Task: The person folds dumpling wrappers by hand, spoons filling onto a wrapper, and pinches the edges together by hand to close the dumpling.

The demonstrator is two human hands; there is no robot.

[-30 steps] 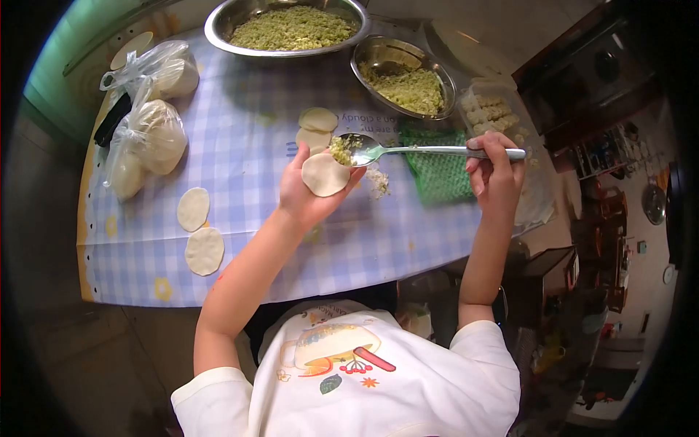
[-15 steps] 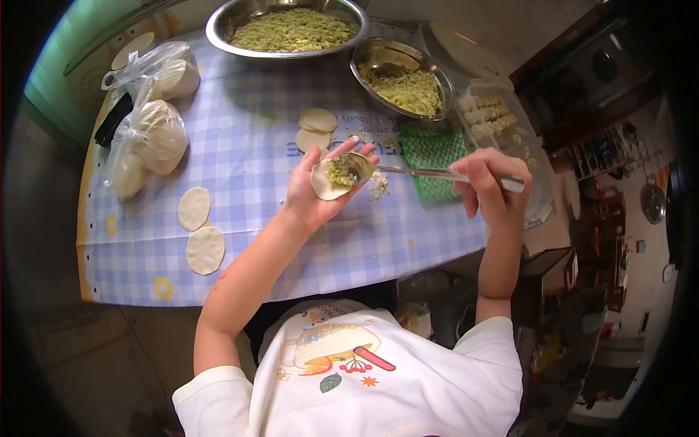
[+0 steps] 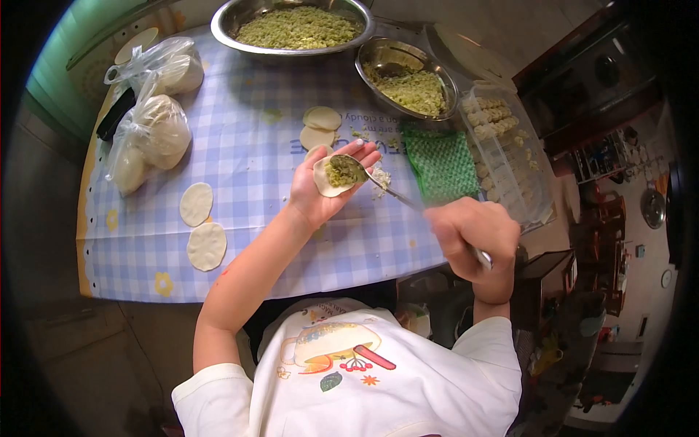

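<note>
My left hand is palm up with its fingers stretched out, holding a round dumpling wrapper on the palm and fingers. Green chopped filling lies on the wrapper. My right hand is closed round the handle of a metal spoon. The spoon's bowl rests on or just over the filling; exact contact is hard to tell. Beyond my left hand a few loose wrappers overlap on the cloth. Two more wrappers lie to the left of my forearm.
A large metal bowl and a smaller one, both with green filling, stand at the back. Bagged dough sits at left. A green mesh cloth lies beside a clear box of dumplings at right.
My right hand has come down and nearer to me, tilting the spoon handle downward. The spoon's bowl now presses toward the filling. My left hand has barely moved.
</note>
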